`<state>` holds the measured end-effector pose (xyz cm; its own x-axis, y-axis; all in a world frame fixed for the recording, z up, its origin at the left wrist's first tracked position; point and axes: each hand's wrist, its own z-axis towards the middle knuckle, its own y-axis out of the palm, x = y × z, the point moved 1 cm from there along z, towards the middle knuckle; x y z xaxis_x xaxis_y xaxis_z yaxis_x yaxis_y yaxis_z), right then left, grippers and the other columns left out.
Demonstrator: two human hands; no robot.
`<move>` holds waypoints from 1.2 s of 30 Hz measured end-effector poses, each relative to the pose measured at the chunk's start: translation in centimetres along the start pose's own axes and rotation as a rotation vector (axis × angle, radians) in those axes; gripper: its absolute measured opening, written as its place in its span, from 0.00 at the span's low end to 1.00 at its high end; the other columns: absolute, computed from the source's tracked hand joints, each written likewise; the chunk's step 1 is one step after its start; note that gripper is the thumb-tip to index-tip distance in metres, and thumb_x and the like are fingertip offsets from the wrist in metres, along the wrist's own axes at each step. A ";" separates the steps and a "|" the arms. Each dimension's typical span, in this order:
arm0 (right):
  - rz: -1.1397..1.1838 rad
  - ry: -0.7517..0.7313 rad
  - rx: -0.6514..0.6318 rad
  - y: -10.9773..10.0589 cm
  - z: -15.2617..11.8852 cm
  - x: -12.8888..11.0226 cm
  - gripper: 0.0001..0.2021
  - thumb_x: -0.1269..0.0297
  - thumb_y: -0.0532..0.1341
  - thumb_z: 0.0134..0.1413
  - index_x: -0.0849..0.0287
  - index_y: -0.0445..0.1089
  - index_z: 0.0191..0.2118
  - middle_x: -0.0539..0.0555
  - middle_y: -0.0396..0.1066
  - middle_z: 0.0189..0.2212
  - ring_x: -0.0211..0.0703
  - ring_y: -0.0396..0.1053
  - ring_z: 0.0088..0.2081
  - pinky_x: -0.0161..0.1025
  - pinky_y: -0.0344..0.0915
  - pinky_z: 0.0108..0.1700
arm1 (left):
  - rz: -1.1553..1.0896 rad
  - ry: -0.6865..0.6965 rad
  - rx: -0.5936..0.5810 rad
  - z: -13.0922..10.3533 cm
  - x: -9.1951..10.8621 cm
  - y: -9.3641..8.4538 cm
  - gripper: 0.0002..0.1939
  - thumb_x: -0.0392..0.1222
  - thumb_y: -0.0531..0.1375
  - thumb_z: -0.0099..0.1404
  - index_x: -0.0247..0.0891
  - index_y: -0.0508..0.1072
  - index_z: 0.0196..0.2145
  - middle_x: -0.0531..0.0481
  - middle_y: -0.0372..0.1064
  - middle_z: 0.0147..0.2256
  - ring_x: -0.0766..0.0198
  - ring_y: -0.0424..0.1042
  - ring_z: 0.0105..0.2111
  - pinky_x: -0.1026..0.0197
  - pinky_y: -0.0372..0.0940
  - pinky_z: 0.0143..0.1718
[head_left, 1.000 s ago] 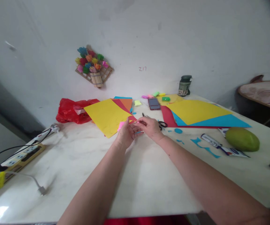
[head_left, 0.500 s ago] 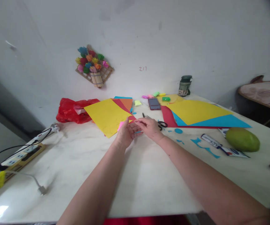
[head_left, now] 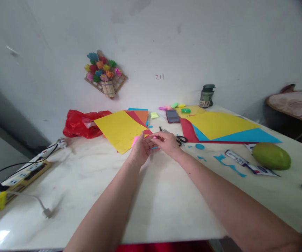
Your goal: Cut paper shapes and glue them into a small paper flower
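Over the middle of the table, my right hand (head_left: 168,142) pinches a small pink lump (head_left: 154,137), which looks like soft clay, between thumb and fingertips. Just left of it, my left hand (head_left: 140,149) is turned palm up with its fingers stretched toward the right one; nothing shows in its grasp. The fingertips of both hands overlap, so whether they touch is unclear. A bright pink piece (head_left: 135,140) shows behind my left thumb, on the yellow sheet (head_left: 119,129). Black-handled scissors (head_left: 182,139) lie beyond my right hand, their blades partly covered by it.
Blue scraps (head_left: 199,146), glue tubes (head_left: 236,158) and a green mango-like fruit (head_left: 271,156) lie right. Coloured sheets (head_left: 224,124), a phone (head_left: 172,116) and a flask (head_left: 206,96) are farther back. A red bag (head_left: 81,124) and power strip (head_left: 32,171) occupy the left.
The pink lump shows more clearly at my right fingertips. My right fingers have shifted slightly; my left hand and the things on the table stay in place.
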<state>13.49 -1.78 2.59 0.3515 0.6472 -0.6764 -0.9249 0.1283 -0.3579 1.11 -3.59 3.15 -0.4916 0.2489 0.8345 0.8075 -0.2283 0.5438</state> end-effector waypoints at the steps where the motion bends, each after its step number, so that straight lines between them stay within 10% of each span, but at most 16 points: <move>1: 0.015 -0.010 0.001 0.1 0.0 0.0 0.08 0.64 0.59 0.46 0.56 0.72 0.34 0.51 0.74 0.31 0.38 0.70 0.31 0.34 0.64 0.34 | -0.004 0.006 0.006 0.0 0.0 0.0 0.27 0.57 0.44 0.61 0.32 0.73 0.29 0.40 0.72 0.29 0.60 0.71 0.32 0.58 0.64 0.35; 8: -0.112 0.016 0.025 -0.3 0.0 -0.1 0.12 0.57 0.56 0.50 0.57 0.73 0.29 0.52 0.73 0.25 0.40 0.69 0.28 0.35 0.64 0.31 | 0.034 -0.041 -0.082 0.0 -0.4 0.2 0.28 0.59 0.45 0.60 0.31 0.73 0.32 0.38 0.72 0.31 0.57 0.71 0.34 0.57 0.64 0.35; 19: -0.121 -0.239 -0.017 -0.2 0.2 -0.1 0.12 0.66 0.56 0.51 0.56 0.71 0.41 0.52 0.71 0.43 0.39 0.66 0.45 0.37 0.62 0.47 | -0.001 0.013 -0.074 0.0 -0.2 0.1 0.26 0.57 0.45 0.61 0.32 0.72 0.27 0.43 0.72 0.28 0.60 0.71 0.33 0.58 0.64 0.36; 36: 0.060 0.103 -0.104 -0.3 0.0 -0.3 0.14 0.56 0.55 0.51 0.58 0.74 0.33 0.53 0.74 0.30 0.40 0.70 0.32 0.36 0.65 0.34 | 0.073 -0.001 -0.070 0.0 -0.4 0.3 0.26 0.59 0.48 0.58 0.32 0.72 0.31 0.41 0.72 0.29 0.58 0.71 0.32 0.56 0.64 0.35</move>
<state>13.68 -2.00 2.85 0.3138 0.5699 -0.7594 -0.9268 0.0100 -0.3755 1.56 -3.80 2.98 -0.4319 0.2303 0.8720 0.8164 -0.3111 0.4866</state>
